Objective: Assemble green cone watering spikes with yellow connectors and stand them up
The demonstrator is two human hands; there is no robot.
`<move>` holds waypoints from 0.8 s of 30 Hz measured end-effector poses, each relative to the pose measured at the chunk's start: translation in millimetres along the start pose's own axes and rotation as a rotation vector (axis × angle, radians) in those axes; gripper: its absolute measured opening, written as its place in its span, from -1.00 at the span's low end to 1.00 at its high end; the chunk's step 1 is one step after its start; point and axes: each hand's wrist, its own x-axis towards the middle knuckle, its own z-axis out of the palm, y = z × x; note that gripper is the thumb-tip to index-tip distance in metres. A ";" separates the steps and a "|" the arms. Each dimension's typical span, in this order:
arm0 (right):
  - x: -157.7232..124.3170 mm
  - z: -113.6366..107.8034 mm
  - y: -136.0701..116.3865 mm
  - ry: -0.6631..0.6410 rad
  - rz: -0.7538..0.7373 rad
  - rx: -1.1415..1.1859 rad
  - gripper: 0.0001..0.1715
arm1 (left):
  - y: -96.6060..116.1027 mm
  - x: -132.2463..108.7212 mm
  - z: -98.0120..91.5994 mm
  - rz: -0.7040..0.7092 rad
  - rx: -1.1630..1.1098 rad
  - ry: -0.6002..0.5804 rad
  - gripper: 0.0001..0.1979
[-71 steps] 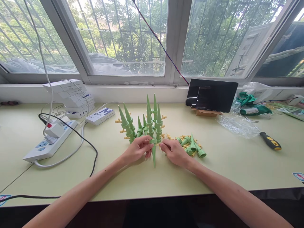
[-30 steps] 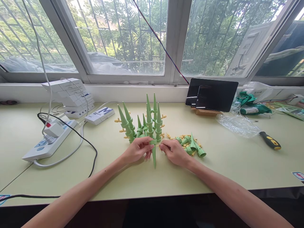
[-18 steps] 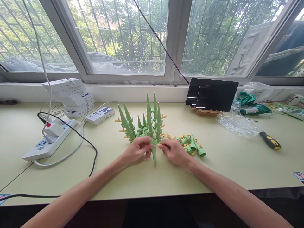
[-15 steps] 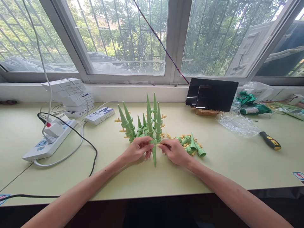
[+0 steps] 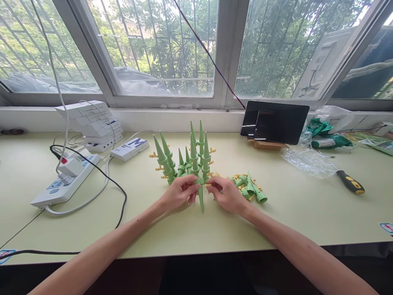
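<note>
My left hand [image 5: 181, 190] is closed around the collar of a green plastic watering spike [image 5: 201, 199], whose pointed end hangs downward. Against the spike's right side, my right hand [image 5: 226, 192] pinches a small yellow valve piece [image 5: 208, 185]; whether it is seated in the spike I cannot tell. Just behind my hands stand several stacked green spikes [image 5: 194, 157] with tips up and yellow valves sticking out at their sides. To the right of my right hand lies a pile of loose green spikes [image 5: 250, 186] mixed with small yellow pieces.
At left are a power strip [image 5: 66, 180] with cables, stacked white boxes [image 5: 98, 123] and a single white box [image 5: 130, 149]. A black tablet [image 5: 282, 123] leans at the back right. Clear plastic bags [image 5: 307, 162] and a black-yellow screwdriver [image 5: 350, 182] lie at right.
The camera view has shifted very slightly. Both hands keep their grips, and the held spike's tip has moved a little up and right. More of the yellow piece shows between my hands.
</note>
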 end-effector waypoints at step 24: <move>-1.4 0.0 -0.5 -0.030 -0.055 -0.068 -0.81 | -0.6 -2.1 1.0 0.021 -0.027 -0.056 -0.83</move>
